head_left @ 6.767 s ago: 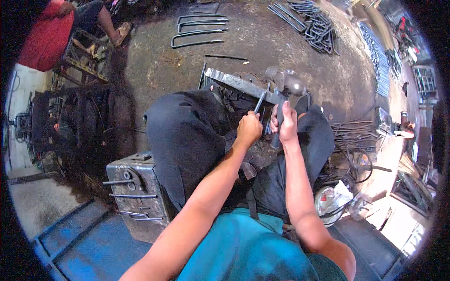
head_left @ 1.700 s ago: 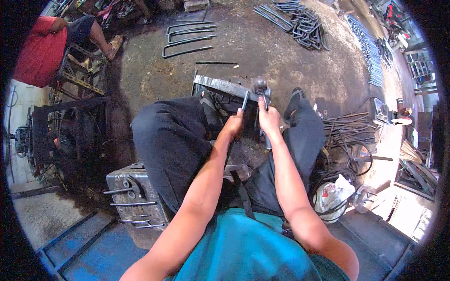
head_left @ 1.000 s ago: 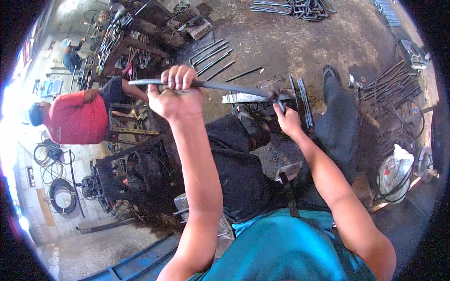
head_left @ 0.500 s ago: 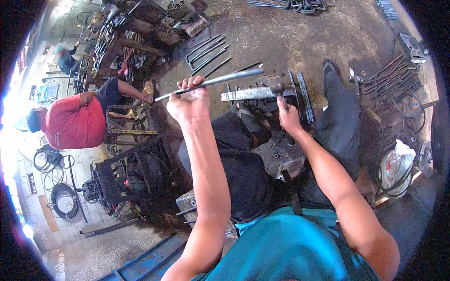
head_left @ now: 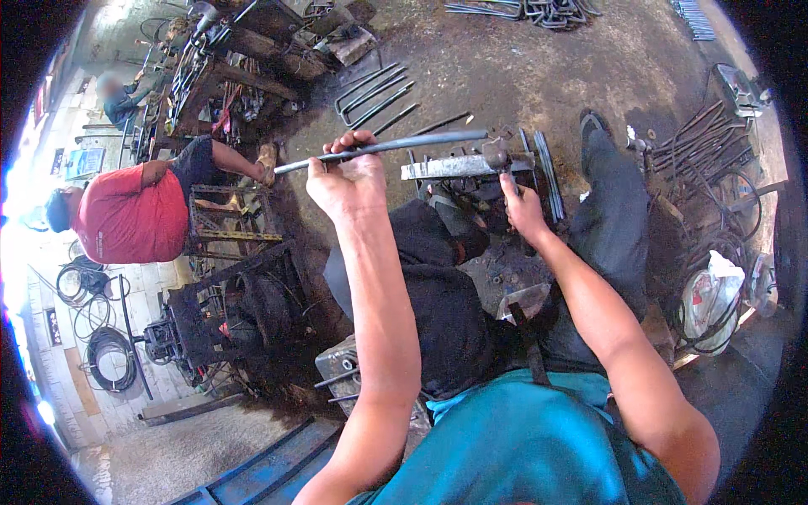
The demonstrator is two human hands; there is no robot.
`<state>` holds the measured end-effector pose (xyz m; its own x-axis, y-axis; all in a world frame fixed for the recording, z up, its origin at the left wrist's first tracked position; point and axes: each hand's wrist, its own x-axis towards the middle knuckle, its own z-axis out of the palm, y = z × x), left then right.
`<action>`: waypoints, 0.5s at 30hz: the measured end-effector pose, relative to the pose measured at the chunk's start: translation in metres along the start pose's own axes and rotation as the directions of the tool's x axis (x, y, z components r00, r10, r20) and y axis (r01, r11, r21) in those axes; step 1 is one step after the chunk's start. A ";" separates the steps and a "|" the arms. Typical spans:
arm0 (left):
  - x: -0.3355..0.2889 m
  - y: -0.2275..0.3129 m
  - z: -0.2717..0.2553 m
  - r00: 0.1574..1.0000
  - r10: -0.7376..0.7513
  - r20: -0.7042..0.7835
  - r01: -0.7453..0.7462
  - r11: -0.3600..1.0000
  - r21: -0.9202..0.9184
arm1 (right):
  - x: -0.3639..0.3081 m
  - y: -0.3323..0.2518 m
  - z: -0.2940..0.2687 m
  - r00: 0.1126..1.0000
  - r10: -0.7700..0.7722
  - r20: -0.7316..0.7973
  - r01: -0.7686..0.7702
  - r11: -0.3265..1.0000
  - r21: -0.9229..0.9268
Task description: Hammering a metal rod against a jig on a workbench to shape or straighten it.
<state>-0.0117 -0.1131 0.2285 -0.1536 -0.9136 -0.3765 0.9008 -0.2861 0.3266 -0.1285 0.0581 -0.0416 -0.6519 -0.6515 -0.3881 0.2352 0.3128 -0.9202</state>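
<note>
A long grey metal rod (head_left: 421,140) lies across the fingers of my left hand (head_left: 349,172), which is closed round it with the palm up. One end of the rod points left; the other stops close to the head of a hammer (head_left: 497,152). My right hand (head_left: 525,210) grips the hammer by its handle, thumb laid along it. Beneath the rod's right half and the hammer is a worn, pale-topped metal block (head_left: 446,168), like an anvil. Whether the hammer head touches the block or the rod I cannot tell.
Several straight rods (head_left: 549,177) lean right of the block. U-shaped bent rods (head_left: 370,97) lie on the floor ahead. More rods (head_left: 694,147) are heaped at right, near a white plastic bag (head_left: 715,290). A person in a red shirt (head_left: 135,217) is at left; another sits farther back.
My left hand and the rod have shifted slightly right, so the rod's end is nearer the hammer. The hammer head has moved a little farther away from me.
</note>
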 end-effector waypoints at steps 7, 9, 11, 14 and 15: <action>-0.003 0.000 -0.014 0.987 -0.065 0.148 -0.025 0.842 0.539 | -0.007 -0.033 -0.004 0.987 0.145 0.070 -0.151 0.985 0.084; -0.011 -0.014 -0.013 0.975 0.033 0.218 -0.172 0.736 0.655 | -0.014 -0.042 -0.003 0.982 0.158 0.104 -0.172 0.975 0.138; -0.013 -0.020 -0.017 0.937 0.052 0.345 -0.290 0.663 0.690 | -0.013 -0.038 -0.004 0.981 0.166 0.096 -0.177 0.977 0.121; -0.014 -0.020 -0.023 0.941 0.027 0.336 -0.265 0.676 0.688 | -0.016 -0.036 -0.002 0.967 0.206 0.147 -0.226 0.965 0.132; -0.011 -0.021 -0.022 0.939 0.032 0.343 -0.273 0.677 0.683 | -0.012 -0.035 0.000 0.972 0.181 0.147 -0.196 0.976 0.099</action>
<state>-0.0199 -0.0907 0.2066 -0.2544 -0.9660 -0.0457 0.3745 -0.1419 0.9163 -0.1291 0.0548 -0.0047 -0.4851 -0.6789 -0.5512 0.4286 0.3649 -0.8266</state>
